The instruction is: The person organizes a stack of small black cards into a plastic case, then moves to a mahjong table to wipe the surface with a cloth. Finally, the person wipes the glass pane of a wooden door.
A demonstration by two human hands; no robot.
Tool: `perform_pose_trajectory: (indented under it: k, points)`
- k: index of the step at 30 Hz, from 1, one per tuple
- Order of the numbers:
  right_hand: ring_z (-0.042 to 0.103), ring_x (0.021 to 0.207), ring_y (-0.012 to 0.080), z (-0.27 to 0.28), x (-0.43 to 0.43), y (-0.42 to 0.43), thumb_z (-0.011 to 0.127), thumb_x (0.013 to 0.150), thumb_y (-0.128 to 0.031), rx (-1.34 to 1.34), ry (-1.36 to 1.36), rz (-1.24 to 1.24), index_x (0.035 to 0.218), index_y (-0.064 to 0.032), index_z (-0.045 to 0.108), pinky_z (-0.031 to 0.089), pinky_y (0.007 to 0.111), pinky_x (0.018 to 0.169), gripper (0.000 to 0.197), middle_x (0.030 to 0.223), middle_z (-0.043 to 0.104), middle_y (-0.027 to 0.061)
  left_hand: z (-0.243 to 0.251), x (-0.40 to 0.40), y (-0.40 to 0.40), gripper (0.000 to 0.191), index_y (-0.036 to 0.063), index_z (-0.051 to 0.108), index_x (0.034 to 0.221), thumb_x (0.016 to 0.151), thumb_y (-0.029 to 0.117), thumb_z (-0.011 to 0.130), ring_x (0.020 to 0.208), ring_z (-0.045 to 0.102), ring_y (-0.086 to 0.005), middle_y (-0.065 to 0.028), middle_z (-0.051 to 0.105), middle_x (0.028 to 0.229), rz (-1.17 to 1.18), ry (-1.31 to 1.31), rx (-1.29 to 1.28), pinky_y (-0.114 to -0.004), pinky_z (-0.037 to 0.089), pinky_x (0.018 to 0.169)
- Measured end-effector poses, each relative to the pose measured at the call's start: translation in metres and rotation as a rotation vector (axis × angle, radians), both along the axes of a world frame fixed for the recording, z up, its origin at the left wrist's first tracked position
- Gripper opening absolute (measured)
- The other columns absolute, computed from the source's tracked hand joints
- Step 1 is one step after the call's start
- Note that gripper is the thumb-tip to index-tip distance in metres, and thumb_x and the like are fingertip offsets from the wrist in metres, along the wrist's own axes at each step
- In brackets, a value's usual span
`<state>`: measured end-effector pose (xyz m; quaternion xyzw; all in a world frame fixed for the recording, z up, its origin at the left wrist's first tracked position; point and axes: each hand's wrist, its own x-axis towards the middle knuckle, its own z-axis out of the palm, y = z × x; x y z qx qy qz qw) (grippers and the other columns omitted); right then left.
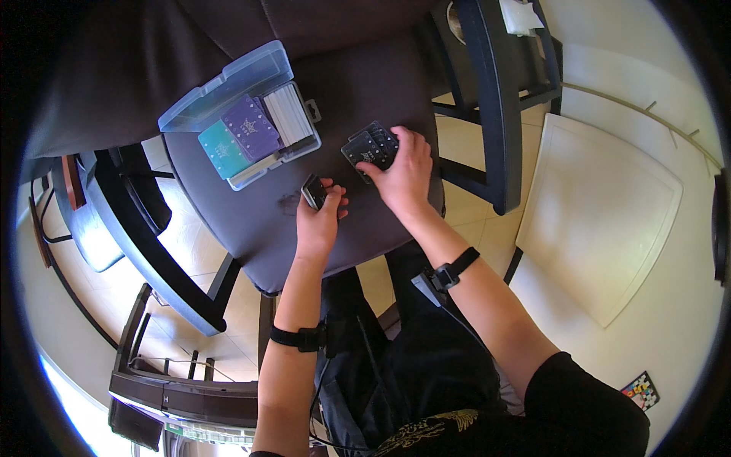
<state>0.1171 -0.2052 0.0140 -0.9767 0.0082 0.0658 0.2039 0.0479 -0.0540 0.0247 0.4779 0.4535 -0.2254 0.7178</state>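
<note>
My left hand (322, 208) grips a small stack of black cards (312, 192) just above the dark brown chair seat (371, 228). To the right, my right hand (406, 165) has its thumb and fingers around a loose, fanned pile of black cards (371, 147) with pale markings; whether the pile rests on the seat is hard to tell. A hinged clear plastic box (314, 140) stands open on the seat's left side. White-edged cards (288, 116) fill part of it. Purple cards (249, 127) and teal cards (223, 149) lie fanned over its front and lid side.
Black chair armrests flank the seat, one at the left (154, 251) and one at the right (497, 108). A white panel (599, 217) leans by the wall. Both forearms wear straps (300, 338) with cables. A dark cabinet (188, 397) stands at lower left.
</note>
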Motion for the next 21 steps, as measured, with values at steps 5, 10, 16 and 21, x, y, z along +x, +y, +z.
perform_pose_trajectory:
  k: [5,10,16,21]
  points:
    - [0.055,0.097,0.0327,-0.012,0.005,-0.011,0.085,0.063,-0.019,0.088,0.017,-0.027,0.107,-0.0086,0.056,0.045,0.042,0.083,0.054,0.101,0.058,0.0112,0.003,0.007,-0.009,0.027,0.0040,0.054,0.115,0.093,0.020,0.058,0.088,0.062,-0.0182,-0.0103,0.064,0.102,0.011,-0.010,-0.047,-0.034,0.053,0.074]
    - [0.065,0.070,0.0219,-0.012,0.007,-0.031,0.077,0.076,-0.012,0.439,0.073,-0.264,0.088,-0.0017,0.063,0.051,0.033,0.066,0.021,0.078,0.067,0.0096,-0.006,0.004,-0.004,0.034,0.0030,0.054,0.117,0.098,0.030,0.046,0.087,0.060,-0.0205,-0.0118,0.064,0.102,0.253,-0.044,-0.374,-0.038,0.053,0.076]
    - [0.066,0.072,0.0117,0.014,-0.024,-0.016,0.075,0.082,-0.013,0.887,0.596,-0.466,0.093,-0.0008,0.068,0.051,0.026,0.066,0.017,0.082,0.071,0.0073,-0.001,0.002,-0.007,0.042,0.0049,0.055,0.117,0.100,0.042,0.043,0.094,0.061,-0.0211,-0.0107,0.064,0.106,0.327,-0.019,-0.375,-0.038,0.051,0.084]
    - [0.063,0.070,0.0077,0.013,-0.042,0.007,0.072,0.083,-0.007,0.872,0.636,-0.378,0.097,0.0025,0.066,0.049,0.024,0.058,0.018,0.082,0.070,0.0065,0.006,-0.001,-0.006,0.044,0.0028,0.054,0.120,0.101,0.040,0.041,0.105,0.061,-0.0216,-0.0108,0.064,0.111,0.310,-0.069,-0.487,-0.036,0.049,0.093]
